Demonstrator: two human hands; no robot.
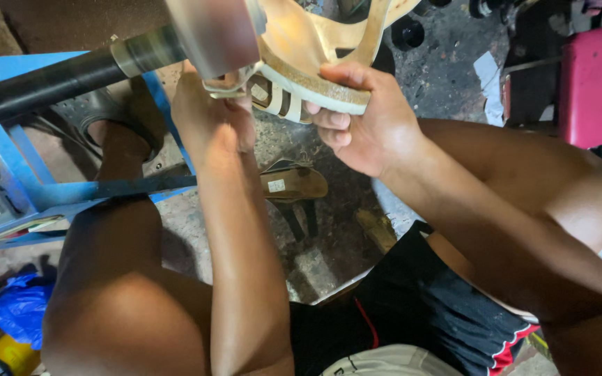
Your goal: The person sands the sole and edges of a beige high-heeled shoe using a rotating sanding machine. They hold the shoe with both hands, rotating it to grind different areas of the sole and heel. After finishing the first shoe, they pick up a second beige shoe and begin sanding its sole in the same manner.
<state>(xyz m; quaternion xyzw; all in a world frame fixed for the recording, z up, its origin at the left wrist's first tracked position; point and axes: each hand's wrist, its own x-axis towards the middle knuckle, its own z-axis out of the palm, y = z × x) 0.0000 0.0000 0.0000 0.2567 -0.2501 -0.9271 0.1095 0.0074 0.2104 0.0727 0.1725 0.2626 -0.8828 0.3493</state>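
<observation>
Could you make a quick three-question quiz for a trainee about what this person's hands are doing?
1. True or false: both hands are on the same sandal.
2. Which hand grips the sandal's sole edge on the side away from the grey drum: A) left hand B) right hand?
3. What lies on the ground between the person's knees?

Key: 1. True. 2. B. 3. Another sandal, lying flat with its tan insole up.
</observation>
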